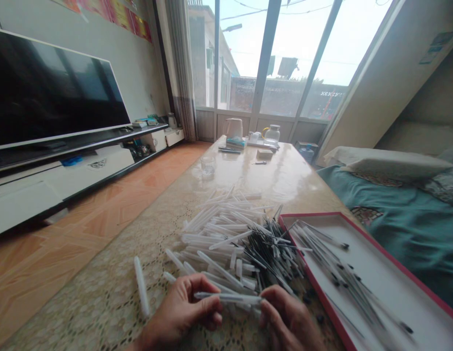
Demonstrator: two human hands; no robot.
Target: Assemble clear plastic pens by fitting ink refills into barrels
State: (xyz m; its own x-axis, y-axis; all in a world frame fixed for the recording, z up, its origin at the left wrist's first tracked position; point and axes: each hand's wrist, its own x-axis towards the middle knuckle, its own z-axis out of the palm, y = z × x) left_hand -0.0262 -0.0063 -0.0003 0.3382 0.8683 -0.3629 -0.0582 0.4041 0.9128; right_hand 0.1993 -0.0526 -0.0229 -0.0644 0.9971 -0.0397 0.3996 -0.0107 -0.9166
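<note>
My left hand [186,307] pinches the left end of a translucent white plastic tube [239,297], much like a pen barrel. Closed on the tube's right end is my right hand [288,317]; its fingertips hide whether anything enters there. The tube lies roughly level between them, low over the table. Just beyond is a loose heap of similar white tubes [212,226]. Against the heap's right side lies a bundle of thin dark rods [272,248]. One separate tube [141,287] rests left of my left hand.
A red-rimmed white tray [380,265] at right holds several thin rods with black ends [343,273]. Farther along the patterned table [113,273] stand a clear glass [208,165], a kettle [234,128], a small box [264,154] and a glass pitcher [272,134].
</note>
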